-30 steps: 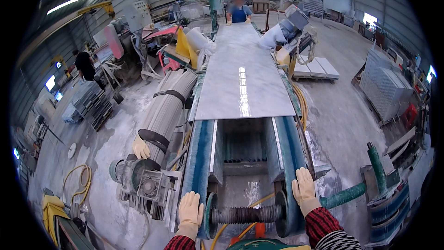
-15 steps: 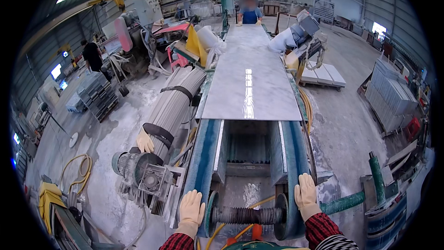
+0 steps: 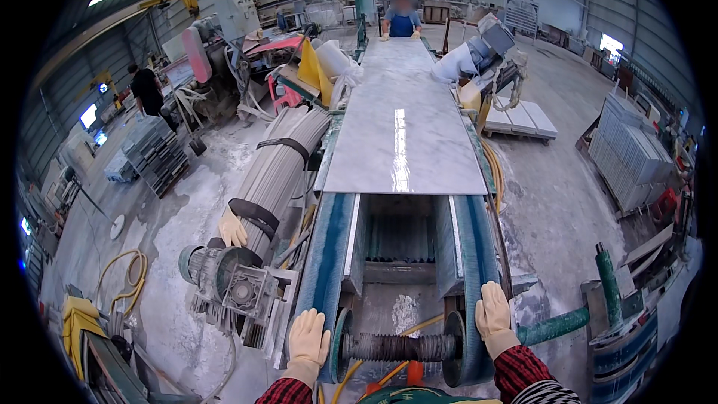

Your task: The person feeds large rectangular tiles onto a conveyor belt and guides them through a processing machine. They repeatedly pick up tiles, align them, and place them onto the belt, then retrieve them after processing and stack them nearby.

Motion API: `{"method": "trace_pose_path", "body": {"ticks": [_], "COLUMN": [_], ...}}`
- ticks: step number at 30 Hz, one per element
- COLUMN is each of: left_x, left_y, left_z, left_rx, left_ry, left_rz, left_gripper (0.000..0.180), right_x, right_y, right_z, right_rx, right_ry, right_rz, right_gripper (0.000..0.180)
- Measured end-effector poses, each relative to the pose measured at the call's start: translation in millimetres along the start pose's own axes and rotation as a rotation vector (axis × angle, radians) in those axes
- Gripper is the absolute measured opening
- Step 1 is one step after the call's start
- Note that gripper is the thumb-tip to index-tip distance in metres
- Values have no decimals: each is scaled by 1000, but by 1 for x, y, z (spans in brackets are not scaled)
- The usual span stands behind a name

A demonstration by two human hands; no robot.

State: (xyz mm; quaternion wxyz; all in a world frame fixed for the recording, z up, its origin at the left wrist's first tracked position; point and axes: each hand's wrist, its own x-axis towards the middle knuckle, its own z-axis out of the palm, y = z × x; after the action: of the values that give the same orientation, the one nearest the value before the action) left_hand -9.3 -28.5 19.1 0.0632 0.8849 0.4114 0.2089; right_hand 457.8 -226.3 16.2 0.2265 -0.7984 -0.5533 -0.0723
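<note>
A glossy grey-white stone slab (image 3: 404, 127) lies flat across two blue conveyor belts, its near edge well beyond my hands. In a cream rubber glove, my left hand (image 3: 307, 340) rests with fingers stretched out on the near end of the left belt (image 3: 329, 254). My right hand (image 3: 494, 318), gloved alike, lies flat on the outer side of the right belt (image 3: 475, 254). Neither hand holds anything. Between the belts' end wheels runs a dark ribbed roller shaft (image 3: 404, 348). At the slab's far end stands a co-worker (image 3: 402, 24) in a blue apron, gloved hands near its edge.
Left of the conveyor are a motor with a gearbox (image 3: 239, 284), a strapped grey bundle (image 3: 277, 164) and an empty glove (image 3: 232, 228). A green pipe (image 3: 553, 327) juts out at right. Stacked slabs (image 3: 632, 153) stand farther right. Another person (image 3: 146, 91) is at far left.
The view shifts very slightly. My hands stay on the belts, and the slab shows no clear movement along them.
</note>
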Motion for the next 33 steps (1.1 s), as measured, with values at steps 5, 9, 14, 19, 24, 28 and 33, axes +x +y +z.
{"method": "trace_pose_path", "body": {"ticks": [5, 9, 14, 19, 24, 28, 33], "left_x": [-2, -5, -8, -10, -11, -13, -16], "left_y": [-3, -4, -3, -2, -2, -3, -3], "left_z": [3, 4, 4, 3, 3, 3, 1], "left_rx": [-10, -8, 4, -18, -17, -18, -14], "left_ry": [10, 13, 32, 46, 52, 56, 57], "left_rz": [7, 4, 8, 14, 20, 18, 14], "left_gripper": [52, 52, 52, 52, 53, 53, 53], "right_x": [5, 4, 2, 0, -8, -14, -18], "right_y": [-6, -7, -7, -8, 2, 5, 6], "right_z": [-6, -7, -10, -9, 0, 4, 6], "right_rx": [-11, -1, 50, 15, -39, -40, -25], "right_ry": [123, 97, 16, 62, 68, 65, 41], "right_rz": [-86, -74, -24, -71, -81, -66, -47], "right_gripper": [23, 21, 21, 21, 27, 33, 38]}}
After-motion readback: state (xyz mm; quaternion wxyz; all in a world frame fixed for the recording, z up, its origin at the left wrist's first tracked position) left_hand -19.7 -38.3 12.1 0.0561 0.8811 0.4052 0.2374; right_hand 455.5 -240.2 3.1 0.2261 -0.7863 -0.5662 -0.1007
